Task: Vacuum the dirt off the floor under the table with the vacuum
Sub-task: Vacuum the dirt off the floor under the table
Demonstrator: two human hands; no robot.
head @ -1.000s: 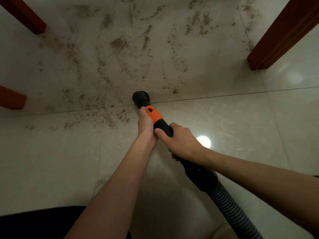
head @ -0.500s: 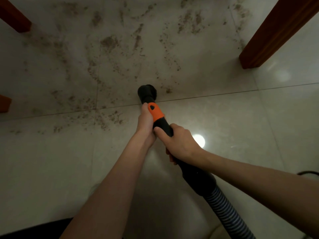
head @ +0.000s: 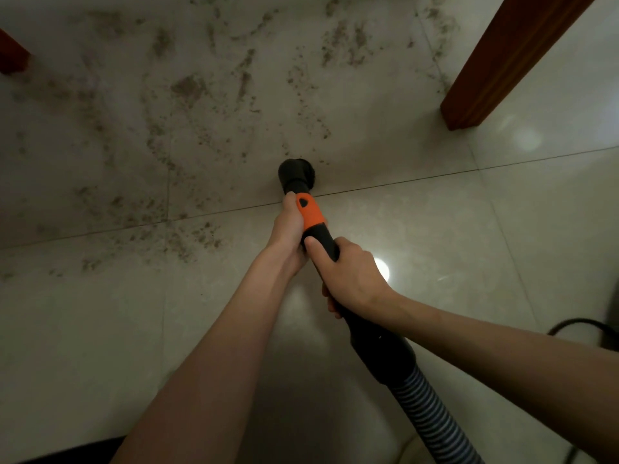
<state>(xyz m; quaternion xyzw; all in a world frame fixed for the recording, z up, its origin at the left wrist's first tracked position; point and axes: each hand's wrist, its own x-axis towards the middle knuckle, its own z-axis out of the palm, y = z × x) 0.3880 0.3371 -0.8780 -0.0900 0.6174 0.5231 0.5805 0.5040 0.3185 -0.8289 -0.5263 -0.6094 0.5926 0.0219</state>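
Now both hands grip the vacuum wand [head: 320,242] (nozzle [head: 296,175] at dirt's [head: 187,88] edge).

The black round vacuum nozzle [head: 296,175] rests on the pale tiled floor [head: 435,229]. Scattered brown dirt [head: 187,87] lies beyond and left of it; the reddish wooden table leg [head: 502,61] stands right

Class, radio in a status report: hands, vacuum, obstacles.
Both hands, left and right, grip vacuum wand. Nozzle at dirt edge. Table leg stands right.

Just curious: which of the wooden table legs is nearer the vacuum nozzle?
The right leg. It stands nearer the nozzle than the left leg, which only peeks in at the frame edge.
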